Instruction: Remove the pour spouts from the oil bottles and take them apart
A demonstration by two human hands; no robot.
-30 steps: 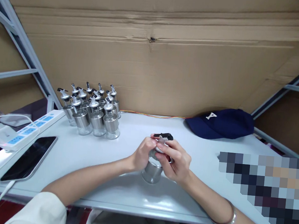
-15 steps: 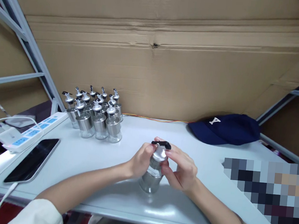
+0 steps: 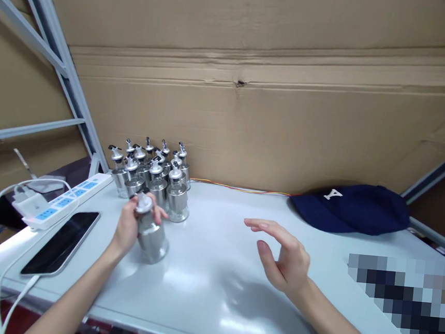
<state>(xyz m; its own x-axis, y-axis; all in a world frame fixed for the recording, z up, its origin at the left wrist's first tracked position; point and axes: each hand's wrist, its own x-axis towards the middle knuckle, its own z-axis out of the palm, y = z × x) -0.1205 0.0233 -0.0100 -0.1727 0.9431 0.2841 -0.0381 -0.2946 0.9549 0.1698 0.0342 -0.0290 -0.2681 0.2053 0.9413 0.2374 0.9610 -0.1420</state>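
My left hand (image 3: pixel 129 224) grips the neck of a glass oil bottle (image 3: pixel 153 241) with a steel band around its body and a silver pour-spout cap. The bottle leans a little, and I cannot tell whether its base touches the table. Just behind it stands a cluster of several matching bottles (image 3: pixel 177 200), upright with dark-tipped spouts. Over the middle right of the table, my right hand (image 3: pixel 285 255) is empty, its thumb and fingers apart.
On the left of the grey table (image 3: pixel 211 296) lie a black phone (image 3: pixel 61 243) with a cable and a white power strip (image 3: pixel 69 200). A navy cap (image 3: pixel 353 208) rests at the back right. Cardboard (image 3: pixel 249 133) walls the rear, beside a metal frame (image 3: pixel 69 73).
The bottle has moved left in my left hand, toward the cluster. My right hand has let go of its top and opened. The view has shifted slightly.
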